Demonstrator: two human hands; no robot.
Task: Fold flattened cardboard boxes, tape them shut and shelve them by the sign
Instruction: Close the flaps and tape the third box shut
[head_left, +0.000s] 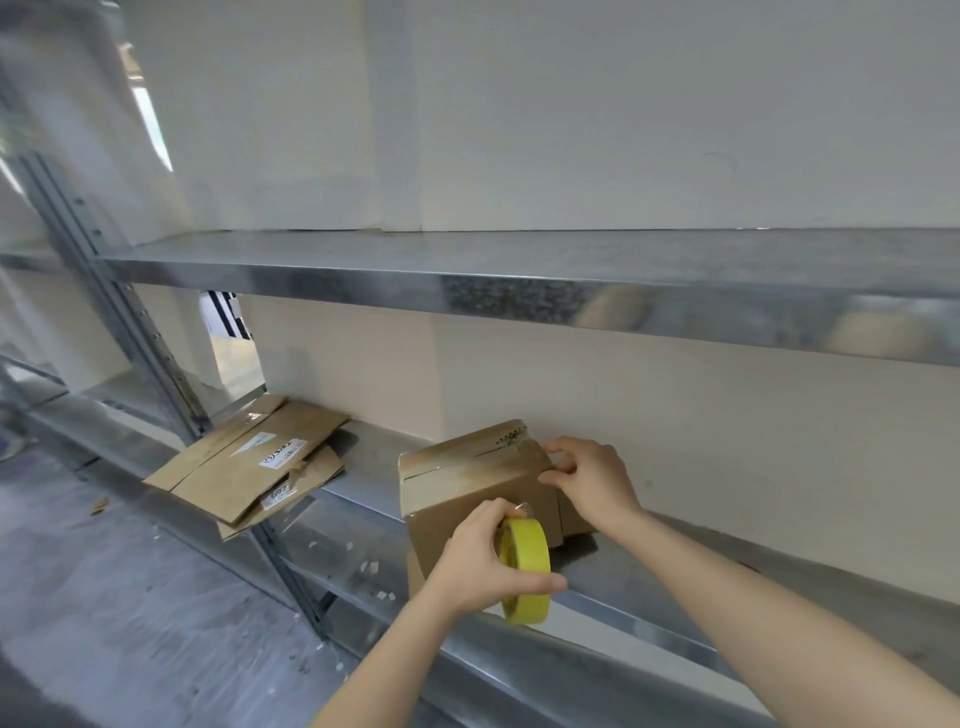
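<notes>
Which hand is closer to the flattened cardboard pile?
Left hand, gripping the tape roll right of the pile; the right hand is farther right, on the box.

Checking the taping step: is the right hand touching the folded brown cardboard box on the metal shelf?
Touching. The head view shows the right hand with fingers pinching the folded brown cardboard box at its far corner.

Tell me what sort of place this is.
Most likely a storeroom or small warehouse: galvanised metal shelving against a plain wall, flattened cardboard boxes lying on a shelf, and a bare grey floor. The left hand holds a yellow tape roll at a folded box.
</notes>
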